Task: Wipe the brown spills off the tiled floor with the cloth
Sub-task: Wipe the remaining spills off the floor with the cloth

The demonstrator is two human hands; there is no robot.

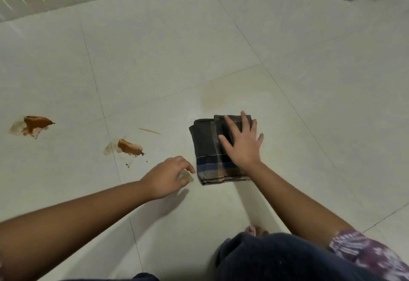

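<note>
Cloth (208, 148), dark, checked and folded square, lies on the tiled floor (155, 59) under our right hand (242, 142), fingers spread flat. Our left hand (168, 176), loosely curled, holds nothing, with brown spills (129, 147) to its left.

The right hand (242, 142) presses flat on the folded cloth (208, 148), brown spills (129, 147) nearby.

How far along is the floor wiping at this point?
Done, apparently: a faint tan smear beyond the cloth suggests one patch was already wiped. In hand: the right hand presses flat on the folded cloth; the left hand is beside it, holding nothing. Left: the nearer spill, the farther spill and a thin streak, all unwiped.
</note>
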